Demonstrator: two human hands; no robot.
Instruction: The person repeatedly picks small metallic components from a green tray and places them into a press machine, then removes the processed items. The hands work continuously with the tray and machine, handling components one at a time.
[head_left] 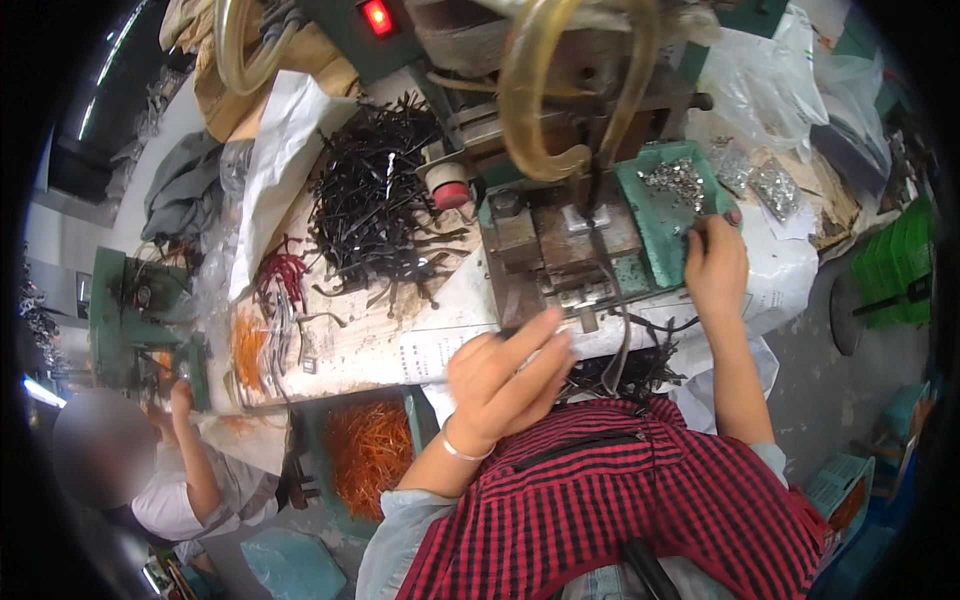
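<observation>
My left hand (505, 380), with a bracelet at its wrist, hovers in front of the press machine (560, 245). Its fingers are stretched out, slightly smeared by motion, and nothing shows in them. Just beyond its fingertips a black strap (622, 345) hangs from the machine's metal work block toward my lap. At the right, my right hand (718, 268) is over the near right side of a green tray (655, 240) that holds small shiny metal pieces (675, 183). Its fingers are curled together at the tray; whatever they pinch is hidden.
A large heap of black straps (375, 190) lies left of the machine, near a red button (451, 195). Yellowish hoses (520, 90) loop above the work block. Orange strips fill a bin (415, 420) below the table. Another person (205, 480) works at the left.
</observation>
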